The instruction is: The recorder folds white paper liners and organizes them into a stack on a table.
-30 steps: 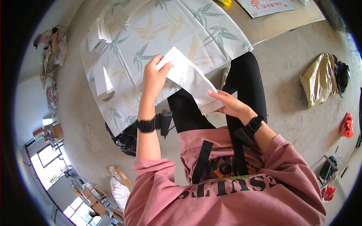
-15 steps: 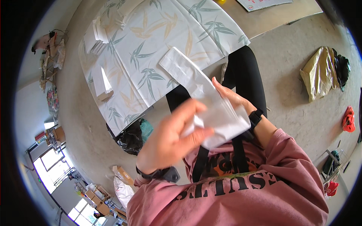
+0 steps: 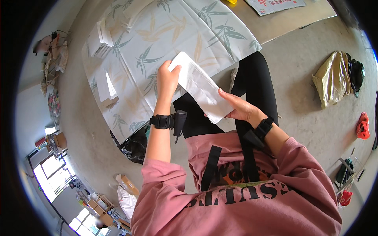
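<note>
The white bundle (image 3: 202, 87) is a long rectangle of thin, flexible layers with a slightly wrinkled surface and visible layered edges. It is held obliquely across the near edge of the table (image 3: 132, 74): upper end over the leaf-printed, fold-creased cover, lower end beyond that edge, above the thighs. Two stiffer-looking white stacks, an upper stack (image 3: 100, 41) and a lower stack (image 3: 105, 89), rest along the table's left edge.

Left hand (image 3: 168, 78): closed, thumb on top, pinching the upper end. Right hand (image 3: 241, 108): thumb above, fingers partly hidden beneath, gripping the lower end.

Half a second earlier, the left hand was blurred near the lower end, which reached closer to the torso.
</note>
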`<action>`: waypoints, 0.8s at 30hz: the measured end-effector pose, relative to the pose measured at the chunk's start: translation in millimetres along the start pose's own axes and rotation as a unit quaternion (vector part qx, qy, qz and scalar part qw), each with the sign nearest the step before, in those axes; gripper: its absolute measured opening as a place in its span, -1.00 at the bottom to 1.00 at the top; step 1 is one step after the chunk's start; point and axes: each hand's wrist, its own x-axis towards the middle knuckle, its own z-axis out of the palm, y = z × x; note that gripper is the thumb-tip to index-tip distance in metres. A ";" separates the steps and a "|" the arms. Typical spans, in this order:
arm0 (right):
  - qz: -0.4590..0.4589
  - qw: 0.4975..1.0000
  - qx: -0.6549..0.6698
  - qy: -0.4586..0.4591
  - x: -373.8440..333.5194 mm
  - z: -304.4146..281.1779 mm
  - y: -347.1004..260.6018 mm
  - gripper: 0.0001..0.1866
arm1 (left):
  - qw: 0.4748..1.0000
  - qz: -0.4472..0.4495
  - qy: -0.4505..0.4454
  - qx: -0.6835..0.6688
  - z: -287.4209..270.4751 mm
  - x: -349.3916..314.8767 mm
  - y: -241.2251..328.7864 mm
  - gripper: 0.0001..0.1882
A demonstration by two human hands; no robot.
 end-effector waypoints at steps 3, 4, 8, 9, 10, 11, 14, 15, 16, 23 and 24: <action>0.004 1.000 -0.012 0.014 -2.1 1.0 -3.6 -0.34 | 0.997 0.023 0.023 0.063 -0.6 7.0 5.3 -0.59; 0.005 1.000 -0.020 0.008 -2.3 2.1 -4.3 -0.37 | 0.995 0.020 0.025 0.099 -1.7 8.3 6.0 -0.58; 0.003 0.999 -0.036 0.032 -0.8 5.0 -2.6 -0.42 | 0.986 0.048 0.065 0.147 0.9 7.6 3.1 -0.58; -0.011 0.997 -0.046 0.055 3.9 1.3 1.1 -0.45 | 0.986 0.047 0.064 0.147 2.5 6.2 4.9 -0.58; -0.025 0.995 -0.057 0.077 6.7 -2.1 3.9 -0.47 | 0.976 0.064 0.112 0.175 3.9 3.4 6.3 -0.62; -0.024 0.995 -0.057 0.077 7.5 -5.9 6.3 -0.47 | 0.963 0.081 0.160 0.203 4.2 0.0 7.3 -0.66; -0.040 0.994 -0.054 0.089 5.7 -3.1 4.4 -0.54 | 0.952 0.113 0.200 0.204 -4.5 -23.0 6.0 -0.64; -0.042 0.997 -0.025 0.063 -2.3 3.3 -1.6 -0.56 | 0.951 0.114 0.200 0.206 -9.5 -36.1 10.3 -0.64; -0.044 0.998 0.005 0.035 -9.5 9.8 -6.6 -0.58 | 0.981 -0.005 0.084 0.176 -17.7 -53.0 18.5 -0.58; -0.019 0.998 -0.065 0.014 -46.7 9.3 -14.9 -0.57 | 0.765 -0.299 -0.272 -0.501 16.3 -128.3 1.8 -0.03; -0.012 0.993 -0.117 0.006 -55.8 14.6 -19.7 -0.57 | 0.706 -0.322 -0.243 -0.582 19.4 -125.4 9.7 -0.01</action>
